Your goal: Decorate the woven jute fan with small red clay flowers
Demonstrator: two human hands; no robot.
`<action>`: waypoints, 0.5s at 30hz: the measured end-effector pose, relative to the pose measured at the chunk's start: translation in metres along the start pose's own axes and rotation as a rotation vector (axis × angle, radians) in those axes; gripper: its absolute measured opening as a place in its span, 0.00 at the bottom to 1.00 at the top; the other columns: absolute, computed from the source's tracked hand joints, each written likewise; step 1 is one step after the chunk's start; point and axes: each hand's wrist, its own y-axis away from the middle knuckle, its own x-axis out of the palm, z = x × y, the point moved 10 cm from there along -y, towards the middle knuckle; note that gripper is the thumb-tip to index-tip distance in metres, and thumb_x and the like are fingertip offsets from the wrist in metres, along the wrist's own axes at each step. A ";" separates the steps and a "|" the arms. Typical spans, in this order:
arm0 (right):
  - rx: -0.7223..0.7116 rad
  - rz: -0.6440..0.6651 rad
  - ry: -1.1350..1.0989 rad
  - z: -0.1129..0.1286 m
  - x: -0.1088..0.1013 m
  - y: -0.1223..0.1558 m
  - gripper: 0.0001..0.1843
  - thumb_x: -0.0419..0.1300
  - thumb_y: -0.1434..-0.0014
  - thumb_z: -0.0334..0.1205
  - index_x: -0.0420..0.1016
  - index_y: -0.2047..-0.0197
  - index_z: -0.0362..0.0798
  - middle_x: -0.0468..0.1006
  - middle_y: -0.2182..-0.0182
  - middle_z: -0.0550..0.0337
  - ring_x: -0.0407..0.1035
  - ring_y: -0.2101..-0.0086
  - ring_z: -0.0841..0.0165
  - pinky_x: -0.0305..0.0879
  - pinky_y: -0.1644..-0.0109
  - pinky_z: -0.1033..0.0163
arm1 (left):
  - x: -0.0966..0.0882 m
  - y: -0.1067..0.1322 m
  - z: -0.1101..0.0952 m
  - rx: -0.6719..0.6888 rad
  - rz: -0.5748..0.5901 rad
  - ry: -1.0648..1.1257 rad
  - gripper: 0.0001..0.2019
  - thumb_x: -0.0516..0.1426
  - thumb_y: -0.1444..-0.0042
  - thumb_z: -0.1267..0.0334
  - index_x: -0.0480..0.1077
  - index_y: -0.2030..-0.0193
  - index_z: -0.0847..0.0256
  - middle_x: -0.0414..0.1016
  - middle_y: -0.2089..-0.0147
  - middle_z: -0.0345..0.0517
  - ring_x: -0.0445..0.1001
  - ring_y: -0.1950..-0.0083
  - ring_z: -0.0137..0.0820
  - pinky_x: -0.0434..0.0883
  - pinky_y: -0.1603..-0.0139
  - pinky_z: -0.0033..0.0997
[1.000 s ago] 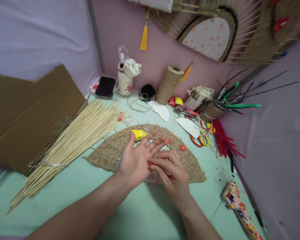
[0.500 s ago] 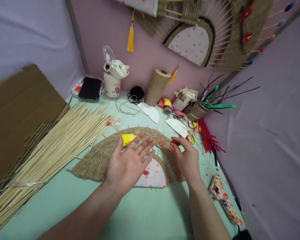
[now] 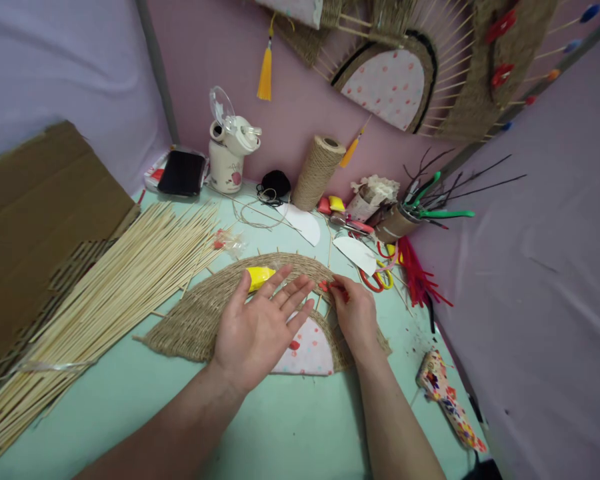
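A woven twine fan-shaped piece (image 3: pixel 195 327) lies on the table, with a half-round white dotted cloth (image 3: pixel 307 357) at its lower middle. My left hand (image 3: pixel 260 337) is held palm up over it, fingers spread, with nothing visible in the palm. Behind its thumb and fingers rests a yellow lump (image 3: pixel 259 277). Over the right part of the band, my right hand (image 3: pixel 357 317) pinches thumb and fingertips together; anything between them is too small to make out. Small red flower shapes (image 3: pixel 323 286) are right by those fingertips. A red oval piece (image 3: pixel 294 345) sits on the dotted cloth.
Thin sticks (image 3: pixel 125 287) and cardboard (image 3: pixel 45 187) cover the left side. At the back stand a white pot (image 3: pixel 225 167), a twine spool (image 3: pixel 317 173) and a can of pliers (image 3: pixel 397 223). Scissors (image 3: pixel 384 275) and a patterned glue gun (image 3: pixel 447 397) lie at right.
My right hand has moved left and inward along the woven band, its fingertips now closer to the red flower shapes. My left hand stays palm up in nearly the same place.
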 end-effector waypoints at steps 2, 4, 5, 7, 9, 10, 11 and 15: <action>0.003 0.003 0.011 0.000 0.001 0.001 0.16 0.53 0.37 0.40 0.78 0.52 0.46 0.83 0.62 0.51 0.73 0.62 0.60 0.64 0.53 0.55 | 0.000 0.000 0.000 -0.002 -0.005 0.001 0.24 0.53 0.38 0.48 0.68 0.42 0.63 0.73 0.45 0.59 0.69 0.37 0.45 0.67 0.38 0.45; 0.005 0.008 0.022 -0.001 0.001 0.001 0.16 0.53 0.37 0.40 0.78 0.52 0.46 0.83 0.62 0.51 0.73 0.62 0.60 0.64 0.52 0.55 | 0.000 0.000 0.000 -0.005 -0.010 0.004 0.24 0.53 0.38 0.48 0.68 0.43 0.62 0.74 0.45 0.58 0.69 0.37 0.44 0.67 0.37 0.45; 0.004 0.012 0.026 -0.001 0.002 0.001 0.16 0.53 0.37 0.40 0.78 0.53 0.46 0.83 0.62 0.51 0.73 0.62 0.60 0.63 0.53 0.55 | 0.000 0.000 0.001 -0.006 -0.012 0.003 0.24 0.53 0.38 0.48 0.68 0.43 0.62 0.74 0.45 0.58 0.69 0.37 0.44 0.67 0.37 0.45; 0.000 0.024 0.035 0.000 0.003 0.001 0.15 0.53 0.37 0.40 0.79 0.54 0.46 0.82 0.61 0.51 0.72 0.62 0.60 0.63 0.53 0.56 | 0.000 0.000 0.000 -0.002 -0.014 -0.002 0.24 0.53 0.38 0.48 0.69 0.43 0.62 0.74 0.45 0.58 0.70 0.38 0.44 0.67 0.38 0.45; -0.001 0.036 0.041 0.001 0.003 0.001 0.14 0.53 0.37 0.39 0.79 0.56 0.46 0.82 0.61 0.51 0.72 0.61 0.61 0.62 0.53 0.56 | 0.001 0.000 0.000 0.005 -0.013 -0.009 0.24 0.52 0.38 0.48 0.69 0.44 0.63 0.74 0.46 0.58 0.70 0.38 0.44 0.67 0.38 0.44; 0.001 0.040 0.043 0.001 0.003 0.001 0.14 0.54 0.37 0.39 0.79 0.57 0.46 0.82 0.61 0.52 0.72 0.61 0.61 0.62 0.53 0.57 | 0.001 0.000 -0.001 0.008 -0.012 -0.011 0.24 0.52 0.38 0.48 0.69 0.44 0.63 0.74 0.46 0.58 0.70 0.38 0.44 0.68 0.39 0.44; 0.004 0.043 0.046 0.001 0.004 0.001 0.13 0.54 0.37 0.39 0.79 0.57 0.46 0.82 0.62 0.52 0.72 0.62 0.61 0.62 0.53 0.57 | 0.001 0.000 -0.001 0.008 -0.012 -0.011 0.23 0.52 0.38 0.48 0.69 0.44 0.63 0.74 0.47 0.58 0.70 0.38 0.44 0.68 0.39 0.44; 0.014 0.048 0.057 0.001 0.004 0.001 0.13 0.55 0.38 0.38 0.79 0.56 0.45 0.82 0.62 0.51 0.71 0.61 0.61 0.61 0.53 0.57 | 0.001 0.000 0.000 0.000 -0.017 -0.006 0.24 0.52 0.38 0.48 0.69 0.43 0.62 0.74 0.47 0.58 0.70 0.38 0.44 0.69 0.40 0.44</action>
